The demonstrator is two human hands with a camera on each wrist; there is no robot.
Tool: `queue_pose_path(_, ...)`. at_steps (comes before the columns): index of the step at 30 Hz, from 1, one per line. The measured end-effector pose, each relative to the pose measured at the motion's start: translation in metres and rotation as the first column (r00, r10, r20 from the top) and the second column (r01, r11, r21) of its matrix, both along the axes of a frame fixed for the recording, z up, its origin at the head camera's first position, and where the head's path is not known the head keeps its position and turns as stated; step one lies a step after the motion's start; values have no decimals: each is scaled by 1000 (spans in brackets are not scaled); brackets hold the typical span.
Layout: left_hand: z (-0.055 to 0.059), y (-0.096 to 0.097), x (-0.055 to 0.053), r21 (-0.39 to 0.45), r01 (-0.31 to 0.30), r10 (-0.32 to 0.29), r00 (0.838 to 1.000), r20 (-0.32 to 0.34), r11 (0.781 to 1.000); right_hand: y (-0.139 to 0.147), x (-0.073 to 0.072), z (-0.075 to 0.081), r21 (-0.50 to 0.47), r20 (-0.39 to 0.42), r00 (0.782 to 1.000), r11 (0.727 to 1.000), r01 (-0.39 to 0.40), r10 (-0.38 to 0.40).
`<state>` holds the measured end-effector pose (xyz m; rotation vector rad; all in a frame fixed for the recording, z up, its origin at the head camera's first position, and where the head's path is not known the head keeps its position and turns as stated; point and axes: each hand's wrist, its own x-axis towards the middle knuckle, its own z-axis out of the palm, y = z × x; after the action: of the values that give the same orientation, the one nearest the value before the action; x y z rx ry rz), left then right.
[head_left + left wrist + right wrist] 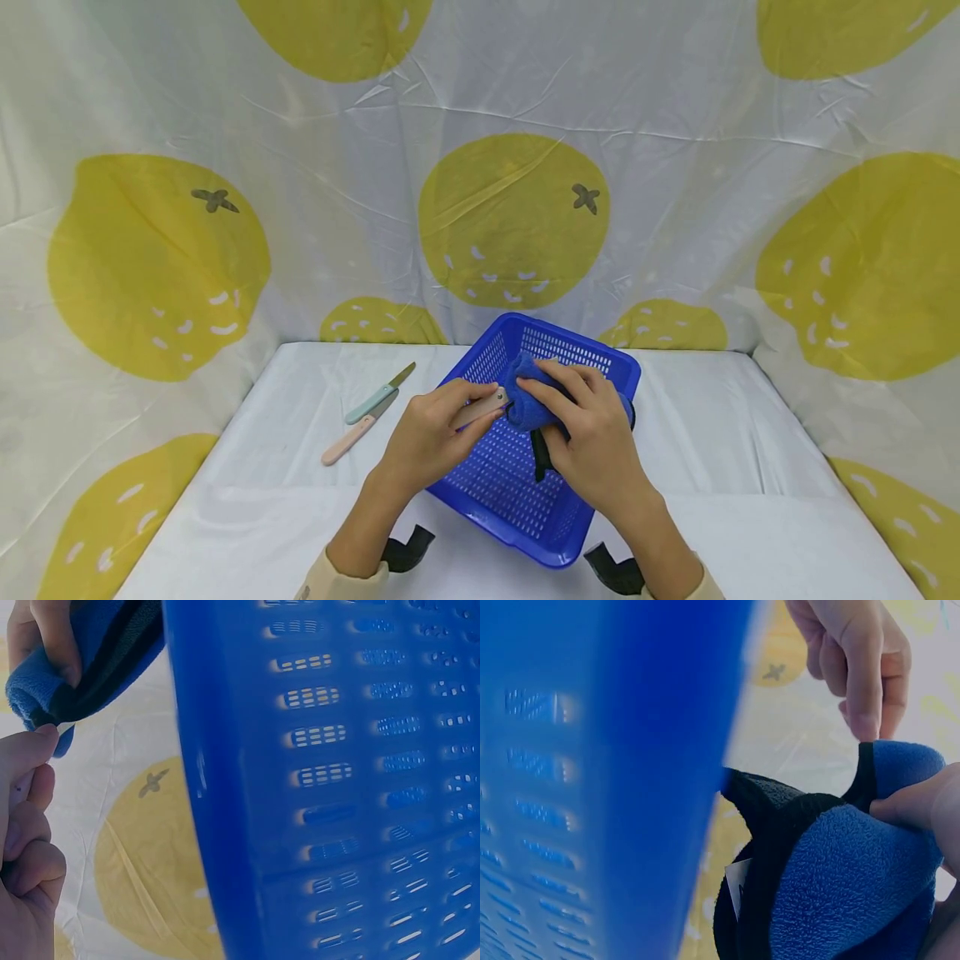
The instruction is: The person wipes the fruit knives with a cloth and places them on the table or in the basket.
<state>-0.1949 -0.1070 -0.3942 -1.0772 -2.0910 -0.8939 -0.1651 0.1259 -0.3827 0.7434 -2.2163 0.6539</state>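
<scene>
My left hand (423, 435) pinches the pale beige handle (480, 408) of a knife between thumb and fingers. The knife's far end runs into a blue towel (527, 404) with black edging, so its blade is mostly hidden. From the right, my right hand (596, 442) grips the folded towel around that end. Both hands are above a blue perforated basket (495, 527). In the right wrist view, the fluffy towel (832, 877) hangs in folds with a white tag (737, 883), and my left fingertips meet its edge.
Two knives lie on the white-covered table left of the basket, one with a mint-green handle (367, 406) and one with a pink handle (348, 440). Behind the table hangs a white curtain (675, 208) printed with yellow lemons.
</scene>
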Motion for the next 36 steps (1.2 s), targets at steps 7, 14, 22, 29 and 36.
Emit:
queue_pose_path(7,1,0,2,3,-7,7,1000,28,1000,9,-4,1,-33,-9,1000,999,22,-22)
queue_pose_path(14,0,1,2,15,-4,4,1000,25,1000,20,-12,-2,-76,-9,999,996,53,-54)
queue_pose_path(22,-3,1,1,33,4,-6,998,67,999,38,-20,-2,-141,-21,995,985,97,-101)
queue_pose_path(29,-4,1,0,62,11,-17,995,98,998,50,-21,0,-199,-31,990,971,132,-141)
queue_pose_path(36,-4,0,-1,57,-20,16,997,69,998,40,-10,5,-185,18,997,980,73,-71)
